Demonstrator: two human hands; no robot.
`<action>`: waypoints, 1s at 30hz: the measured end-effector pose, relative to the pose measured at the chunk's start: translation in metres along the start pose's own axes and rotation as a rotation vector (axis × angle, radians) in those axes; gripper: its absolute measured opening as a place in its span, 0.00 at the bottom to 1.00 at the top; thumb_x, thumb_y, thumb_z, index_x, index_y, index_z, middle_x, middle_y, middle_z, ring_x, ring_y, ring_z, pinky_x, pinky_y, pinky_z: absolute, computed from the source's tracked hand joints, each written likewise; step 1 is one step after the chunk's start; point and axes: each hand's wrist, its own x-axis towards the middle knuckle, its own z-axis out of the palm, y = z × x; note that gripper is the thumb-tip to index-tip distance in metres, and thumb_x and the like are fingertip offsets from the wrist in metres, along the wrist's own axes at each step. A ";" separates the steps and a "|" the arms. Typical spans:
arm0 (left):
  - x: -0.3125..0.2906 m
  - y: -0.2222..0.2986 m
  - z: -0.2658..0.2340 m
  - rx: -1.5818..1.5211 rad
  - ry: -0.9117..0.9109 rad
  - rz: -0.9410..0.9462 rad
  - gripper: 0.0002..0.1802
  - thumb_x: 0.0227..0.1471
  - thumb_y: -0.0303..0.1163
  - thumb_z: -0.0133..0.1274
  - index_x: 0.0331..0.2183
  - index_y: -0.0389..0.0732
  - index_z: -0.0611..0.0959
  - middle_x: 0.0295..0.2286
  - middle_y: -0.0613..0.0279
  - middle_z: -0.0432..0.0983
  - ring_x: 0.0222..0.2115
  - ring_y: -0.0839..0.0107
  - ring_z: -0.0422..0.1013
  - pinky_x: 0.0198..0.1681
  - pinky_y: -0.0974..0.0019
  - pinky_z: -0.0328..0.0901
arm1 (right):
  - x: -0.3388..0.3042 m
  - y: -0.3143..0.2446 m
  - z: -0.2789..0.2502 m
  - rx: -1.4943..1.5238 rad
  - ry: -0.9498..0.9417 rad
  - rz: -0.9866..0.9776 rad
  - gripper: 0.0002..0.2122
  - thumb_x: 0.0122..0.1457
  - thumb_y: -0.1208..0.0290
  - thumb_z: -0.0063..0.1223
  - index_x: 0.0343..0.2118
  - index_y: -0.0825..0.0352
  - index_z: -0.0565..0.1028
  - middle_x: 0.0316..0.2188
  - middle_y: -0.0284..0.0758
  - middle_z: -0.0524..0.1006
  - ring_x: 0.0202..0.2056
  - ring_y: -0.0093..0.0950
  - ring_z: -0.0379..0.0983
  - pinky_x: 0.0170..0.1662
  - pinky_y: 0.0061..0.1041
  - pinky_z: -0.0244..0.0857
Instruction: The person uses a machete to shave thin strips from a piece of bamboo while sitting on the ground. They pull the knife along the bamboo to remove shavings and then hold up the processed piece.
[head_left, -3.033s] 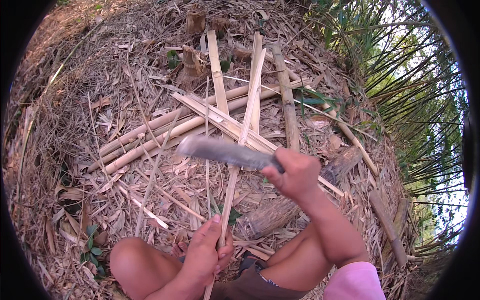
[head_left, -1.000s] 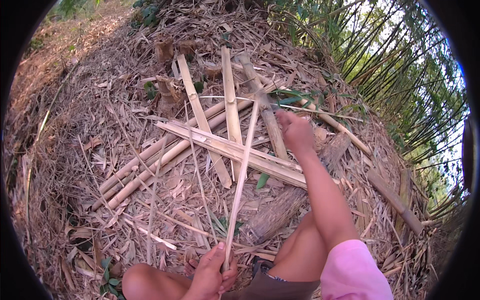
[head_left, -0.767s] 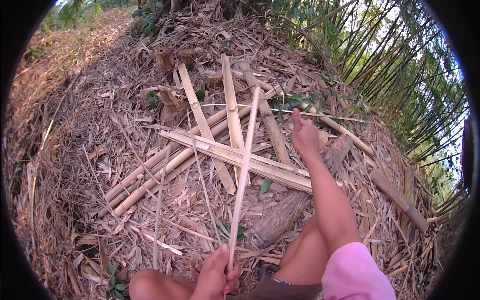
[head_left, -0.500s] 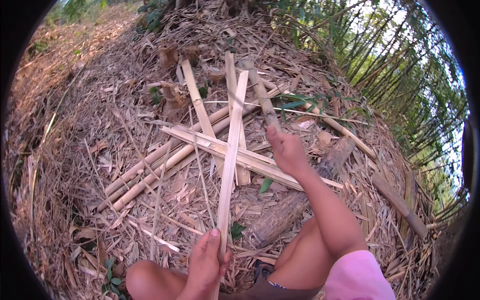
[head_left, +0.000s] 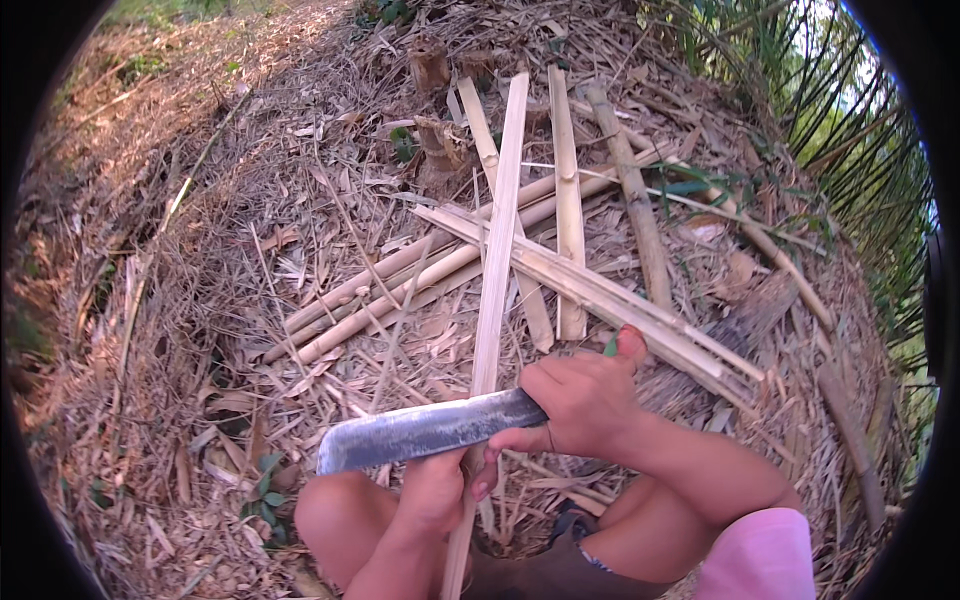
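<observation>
My left hand [head_left: 437, 492] is closed around the near end of a long, pale split bamboo strip [head_left: 500, 235], which points away from me over other pieces. In my right hand [head_left: 590, 402] is a machete, its broad, dark grey blade [head_left: 425, 432] stretching left across the strip just above my left hand. Most of the handle is hidden in my right fist. Whether the blade's edge touches the strip, I cannot tell. Beyond it, a bundle of split bamboo pieces [head_left: 610, 290] slants across the ground.
A thick log [head_left: 745, 320] lies to the right. Bamboo poles [head_left: 390, 300] cross at mid-left, and a brownish stick [head_left: 635, 200] lies farther right. Cut stumps [head_left: 440, 145] stand at the far side. Dry leaves cover the slope, with standing bamboo [head_left: 850, 130] at the upper right.
My right hand has come down and nearer to me, and the machete blade now lies across the strip. My left hand still grips the strip. The whole view has shifted.
</observation>
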 end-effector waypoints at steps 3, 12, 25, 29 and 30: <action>0.000 -0.007 -0.008 -0.153 -0.099 -0.015 0.14 0.64 0.35 0.43 0.49 0.42 0.69 0.24 0.61 0.70 0.13 0.77 0.61 0.16 0.75 0.55 | 0.003 0.000 -0.007 -0.061 0.061 -0.051 0.30 0.51 0.33 0.51 0.18 0.63 0.68 0.13 0.32 0.69 0.14 0.30 0.71 0.21 0.29 0.67; -0.008 0.003 0.017 0.042 -0.129 -0.019 0.13 0.67 0.41 0.40 0.39 0.41 0.71 0.20 0.67 0.63 0.11 0.83 0.53 0.14 0.78 0.51 | 0.004 0.051 -0.019 -0.313 0.205 -0.045 0.30 0.53 0.33 0.47 0.18 0.61 0.68 0.13 0.32 0.69 0.14 0.31 0.70 0.20 0.31 0.63; -0.011 0.006 0.019 0.020 0.006 -0.089 0.11 0.64 0.35 0.42 0.39 0.37 0.73 0.20 0.64 0.63 0.12 0.81 0.54 0.14 0.75 0.52 | 0.008 0.024 -0.013 -0.249 0.164 -0.111 0.30 0.49 0.31 0.49 0.16 0.60 0.67 0.12 0.30 0.68 0.13 0.28 0.69 0.20 0.26 0.62; -0.014 0.009 0.011 -0.013 -0.102 -0.079 0.13 0.66 0.39 0.39 0.36 0.39 0.71 0.19 0.64 0.63 0.10 0.82 0.52 0.12 0.76 0.50 | 0.015 0.055 -0.014 -0.403 0.260 -0.034 0.30 0.51 0.31 0.47 0.16 0.60 0.68 0.13 0.30 0.68 0.14 0.28 0.70 0.23 0.27 0.62; -0.017 0.006 0.009 0.007 -0.106 -0.103 0.14 0.67 0.40 0.38 0.36 0.40 0.70 0.19 0.65 0.62 0.09 0.82 0.51 0.12 0.77 0.49 | 0.014 0.068 -0.012 -0.404 0.277 0.048 0.31 0.52 0.30 0.45 0.16 0.59 0.67 0.13 0.30 0.68 0.14 0.28 0.69 0.26 0.29 0.62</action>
